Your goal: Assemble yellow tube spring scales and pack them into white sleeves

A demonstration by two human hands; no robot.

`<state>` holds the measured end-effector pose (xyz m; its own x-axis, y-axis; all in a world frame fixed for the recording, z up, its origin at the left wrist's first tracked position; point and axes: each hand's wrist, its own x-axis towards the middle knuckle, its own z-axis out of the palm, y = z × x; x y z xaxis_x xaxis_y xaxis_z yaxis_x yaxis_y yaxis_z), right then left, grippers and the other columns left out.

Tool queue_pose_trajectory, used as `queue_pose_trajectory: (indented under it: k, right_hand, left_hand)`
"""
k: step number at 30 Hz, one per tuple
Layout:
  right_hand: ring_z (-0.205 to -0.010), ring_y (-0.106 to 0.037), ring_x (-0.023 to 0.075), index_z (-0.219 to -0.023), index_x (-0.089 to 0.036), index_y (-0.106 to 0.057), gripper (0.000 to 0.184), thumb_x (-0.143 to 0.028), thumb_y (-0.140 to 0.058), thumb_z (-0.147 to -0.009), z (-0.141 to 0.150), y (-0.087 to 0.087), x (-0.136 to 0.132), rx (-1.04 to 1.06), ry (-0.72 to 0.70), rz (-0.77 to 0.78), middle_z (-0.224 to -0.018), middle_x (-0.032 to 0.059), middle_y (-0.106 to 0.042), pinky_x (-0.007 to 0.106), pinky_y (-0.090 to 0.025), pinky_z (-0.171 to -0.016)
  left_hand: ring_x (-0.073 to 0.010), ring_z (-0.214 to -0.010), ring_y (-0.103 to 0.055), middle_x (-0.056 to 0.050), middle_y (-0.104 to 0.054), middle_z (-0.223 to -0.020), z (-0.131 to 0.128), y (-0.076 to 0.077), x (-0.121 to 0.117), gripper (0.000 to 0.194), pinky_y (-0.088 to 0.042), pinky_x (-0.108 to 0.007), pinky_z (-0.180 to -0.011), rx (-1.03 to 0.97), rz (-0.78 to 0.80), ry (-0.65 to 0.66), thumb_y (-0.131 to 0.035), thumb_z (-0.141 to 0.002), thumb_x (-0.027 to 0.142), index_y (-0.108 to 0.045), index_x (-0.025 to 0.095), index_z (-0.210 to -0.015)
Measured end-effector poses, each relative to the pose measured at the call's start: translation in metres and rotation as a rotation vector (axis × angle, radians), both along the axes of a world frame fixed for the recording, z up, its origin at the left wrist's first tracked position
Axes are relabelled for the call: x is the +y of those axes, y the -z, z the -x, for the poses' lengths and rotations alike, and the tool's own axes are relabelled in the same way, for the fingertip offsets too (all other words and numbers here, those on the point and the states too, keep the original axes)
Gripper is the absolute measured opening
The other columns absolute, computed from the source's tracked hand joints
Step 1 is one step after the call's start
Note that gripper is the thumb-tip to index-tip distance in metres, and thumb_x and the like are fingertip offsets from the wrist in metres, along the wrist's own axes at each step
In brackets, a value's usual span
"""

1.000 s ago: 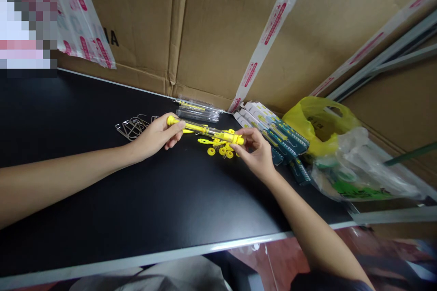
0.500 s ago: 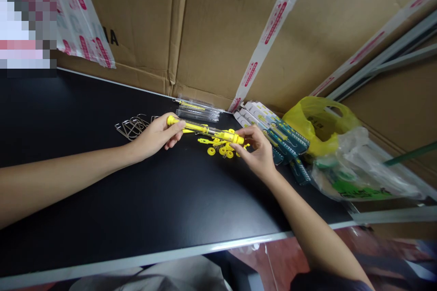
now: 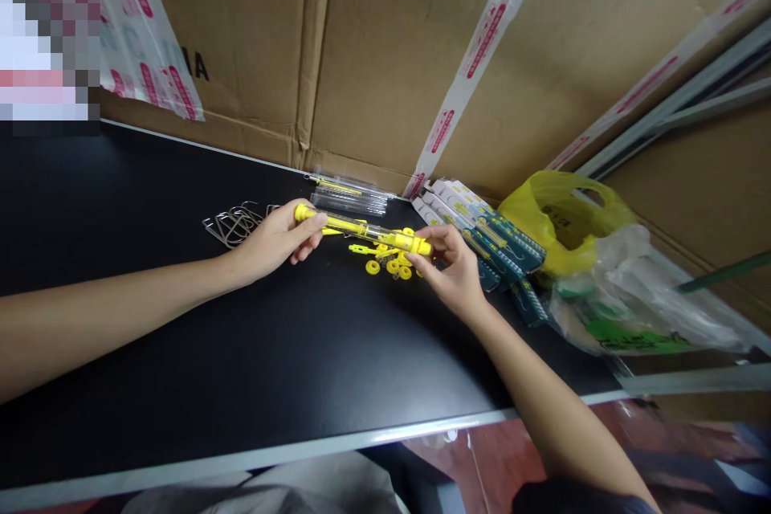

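A tubular spring scale (image 3: 369, 231), clear with yellow parts inside and yellow ends, is held level above the black table. Its left end is pinched between the thumb and fingers of my left hand (image 3: 282, 235). At the other end, the thumb and fingers of my right hand (image 3: 451, 267) close on the yellow cap. Small yellow plastic pieces (image 3: 397, 265), rings among them, lie beneath and behind the scale, partly hidden by it. Bent metal hooks (image 3: 232, 223) rest just left of my left hand.
Clear tubes (image 3: 349, 197) lie along the back edge of the black table (image 3: 271, 361). Several printed boxes (image 3: 509, 237) are piled behind my right hand. A yellow plastic bag (image 3: 554, 229) and a clear bag (image 3: 638, 301) stand at the right. Cardboard (image 3: 385, 56) walls the back.
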<state>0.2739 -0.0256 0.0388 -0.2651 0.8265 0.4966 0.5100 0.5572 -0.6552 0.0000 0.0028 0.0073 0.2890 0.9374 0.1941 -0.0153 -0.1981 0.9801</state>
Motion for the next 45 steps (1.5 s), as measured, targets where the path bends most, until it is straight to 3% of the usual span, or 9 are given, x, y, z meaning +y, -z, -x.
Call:
queue_pose_trajectory:
  k: [6,16,21,24,30,37,45]
  right_hand:
    - [-0.055,-0.044,0.0097,-0.098,-0.02,-0.063,0.025,-0.033,-0.073,-0.079,-0.003,-0.002,0.002,-0.071,0.055,-0.101,-0.066,-0.0044,-0.05,0.024,-0.04,-0.055]
    - [-0.059,-0.049,0.0119,-0.096,-0.02,-0.064,0.021,-0.033,-0.072,-0.081,-0.001,-0.002,0.001,-0.135,0.067,-0.195,-0.075,-0.0006,-0.058,0.026,-0.043,-0.057]
    - [-0.058,-0.048,0.0133,-0.097,-0.022,-0.064,0.02,-0.032,-0.071,-0.082,0.001,-0.004,-0.001,-0.197,0.092,-0.261,-0.068,-0.0024,-0.052,0.029,-0.044,-0.06]
    - [-0.06,-0.049,0.014,-0.098,-0.023,-0.064,0.02,-0.034,-0.071,-0.082,0.001,-0.005,0.0,-0.183,0.097,-0.253,-0.069,-0.0016,-0.052,0.03,-0.046,-0.06]
    - [-0.077,-0.059,0.0163,-0.097,-0.022,-0.064,0.022,-0.038,-0.07,-0.083,-0.002,-0.007,0.003,-0.034,0.053,-0.117,-0.093,0.0046,-0.062,0.026,-0.052,-0.059]
    - [-0.086,-0.064,0.0172,-0.102,-0.022,-0.061,0.027,-0.037,-0.071,-0.082,-0.004,-0.001,0.005,0.035,0.007,-0.054,-0.099,0.0045,-0.064,0.028,-0.057,-0.07]
    - [-0.081,-0.063,0.0161,-0.102,-0.024,-0.057,0.031,-0.041,-0.071,-0.081,-0.001,0.004,0.003,0.102,-0.01,0.02,-0.097,0.0033,-0.062,0.029,-0.057,-0.07]
  left_hand:
    - [-0.005,-0.045,-0.046,0.006,-0.051,-0.062,0.0,0.0,0.0,0.032,-0.037,-0.017,-0.039,0.005,0.01,-0.006,-0.057,-0.087,0.047,-0.044,0.019,-0.08]
    - [-0.0051,-0.045,-0.046,0.007,-0.051,-0.061,0.0,0.001,0.0,0.03,-0.037,-0.017,-0.04,0.007,0.017,-0.023,-0.057,-0.088,0.045,-0.044,0.019,-0.08]
    - [-0.0058,-0.045,-0.046,0.006,-0.052,-0.062,-0.001,0.0,0.0,0.029,-0.039,-0.018,-0.04,0.006,0.018,-0.033,-0.058,-0.088,0.045,-0.045,0.019,-0.082]
    - [-0.0064,-0.045,-0.047,0.006,-0.053,-0.062,-0.001,-0.001,0.0,0.029,-0.038,-0.019,-0.04,-0.007,0.021,-0.036,-0.059,-0.087,0.044,-0.047,0.019,-0.082]
    - [-0.0059,-0.046,-0.044,0.005,-0.05,-0.06,0.001,-0.002,-0.001,0.032,-0.037,-0.019,-0.042,-0.026,-0.006,-0.039,-0.06,-0.086,0.043,-0.05,0.017,-0.071]
    - [-0.0053,-0.045,-0.043,0.003,-0.051,-0.059,0.0,-0.003,0.0,0.033,-0.035,-0.019,-0.042,-0.041,0.03,-0.075,-0.064,-0.083,0.043,-0.053,0.016,-0.066]
    - [-0.0057,-0.046,-0.045,0.003,-0.054,-0.059,0.002,-0.003,0.0,0.033,-0.037,-0.019,-0.042,0.009,-0.009,-0.071,-0.069,-0.078,0.043,-0.054,0.017,-0.066]
